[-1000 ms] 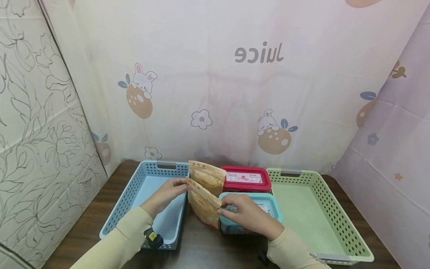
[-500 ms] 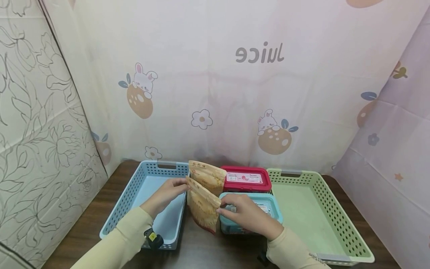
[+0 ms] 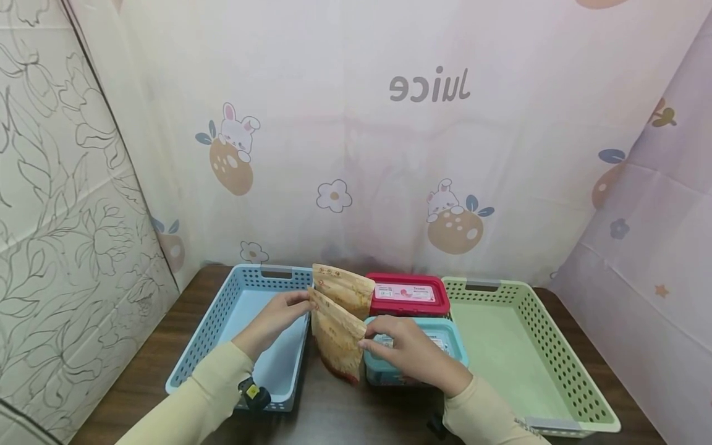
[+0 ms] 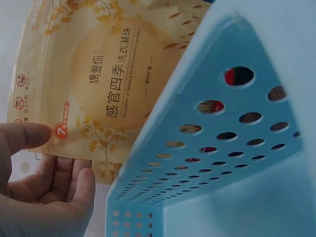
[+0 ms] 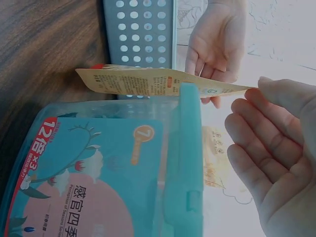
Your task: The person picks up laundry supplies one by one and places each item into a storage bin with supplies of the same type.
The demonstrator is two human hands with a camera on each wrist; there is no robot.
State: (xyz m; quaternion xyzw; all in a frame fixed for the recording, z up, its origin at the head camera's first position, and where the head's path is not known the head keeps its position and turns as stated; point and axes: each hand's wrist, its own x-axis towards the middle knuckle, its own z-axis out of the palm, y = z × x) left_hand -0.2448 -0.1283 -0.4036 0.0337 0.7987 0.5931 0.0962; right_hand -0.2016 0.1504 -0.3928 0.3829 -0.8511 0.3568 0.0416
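A yellow laundry capsule pouch (image 3: pixel 336 339) stands upright between the two hands, its lower end close over the table. At its top left corner my left hand (image 3: pixel 280 318) pinches the edge between thumb and fingers. My right hand (image 3: pixel 414 352) pinches the opposite top corner, passing over the teal laundry capsule box (image 5: pixel 84 177). Printed flowers and lettering show on the pouch front (image 4: pixel 123 74) in the left wrist view. Right behind it stands a second, similar pouch (image 3: pixel 343 289), partly hidden.
A blue perforated basket (image 3: pixel 272 364) lies at the left, under the left forearm. On the right is a green basket (image 3: pixel 506 346). Behind the teal box sits a red lidded box (image 3: pixel 408 295). Dark wooden table (image 3: pixel 328 414) shows in front, and a printed curtain (image 3: pixel 356 136) hangs behind.
The lower end of the held pouch has swung slightly toward the front. Both hands keep their grip at nearly the same places; baskets and boxes have stayed put.
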